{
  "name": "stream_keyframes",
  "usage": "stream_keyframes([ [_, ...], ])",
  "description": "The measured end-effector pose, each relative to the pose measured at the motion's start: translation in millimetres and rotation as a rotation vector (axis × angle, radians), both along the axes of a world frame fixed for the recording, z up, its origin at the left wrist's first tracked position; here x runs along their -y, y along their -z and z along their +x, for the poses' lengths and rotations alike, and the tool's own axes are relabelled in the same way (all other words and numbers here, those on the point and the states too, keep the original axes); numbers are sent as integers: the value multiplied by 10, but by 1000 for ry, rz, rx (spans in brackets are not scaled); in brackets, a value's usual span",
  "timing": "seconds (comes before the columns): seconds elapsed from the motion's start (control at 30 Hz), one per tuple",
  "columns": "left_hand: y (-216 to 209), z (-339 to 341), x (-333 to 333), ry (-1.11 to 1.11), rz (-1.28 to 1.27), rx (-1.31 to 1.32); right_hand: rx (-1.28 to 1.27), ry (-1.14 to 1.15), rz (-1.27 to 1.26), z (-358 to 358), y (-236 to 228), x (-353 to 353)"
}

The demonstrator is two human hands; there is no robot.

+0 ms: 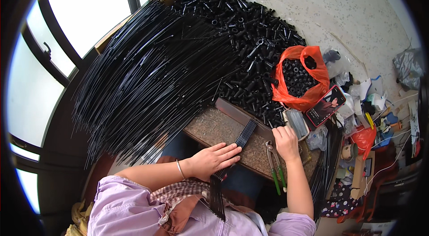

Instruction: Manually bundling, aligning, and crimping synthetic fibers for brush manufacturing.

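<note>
My left hand [217,160] lies flat, fingers stretched out, across a row of thin black rods [245,135]. The rods run side by side over the table edge down to my lap, their far ends by a dark metal bar [243,117]. At the edge of a heap of black tubular caps [263,48], my right hand [287,141] has its fingers pinched together. What sits between those fingertips is too small to make out. Pliers with green handles [273,169] lie on the table just left of my right wrist.
A large sheaf of long black rods [152,75] covers the table's left side. An orange plastic bag [279,88] holds small black nuts. Beside it are a phone [326,106] and a clear-topped case [296,124]. Clutter and a cardboard box [363,175] stand at right.
</note>
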State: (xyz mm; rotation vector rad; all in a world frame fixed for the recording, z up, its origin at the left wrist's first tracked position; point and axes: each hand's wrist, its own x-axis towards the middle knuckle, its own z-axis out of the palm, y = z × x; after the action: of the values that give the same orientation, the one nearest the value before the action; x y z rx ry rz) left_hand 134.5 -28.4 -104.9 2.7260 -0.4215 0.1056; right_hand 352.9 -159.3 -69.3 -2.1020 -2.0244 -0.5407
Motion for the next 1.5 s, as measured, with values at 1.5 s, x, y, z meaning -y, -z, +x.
stream_keyframes([
  [1.5, -127, -454, 293, 53, -202, 168, -1424, -274, -41, -1937, -776, 464],
])
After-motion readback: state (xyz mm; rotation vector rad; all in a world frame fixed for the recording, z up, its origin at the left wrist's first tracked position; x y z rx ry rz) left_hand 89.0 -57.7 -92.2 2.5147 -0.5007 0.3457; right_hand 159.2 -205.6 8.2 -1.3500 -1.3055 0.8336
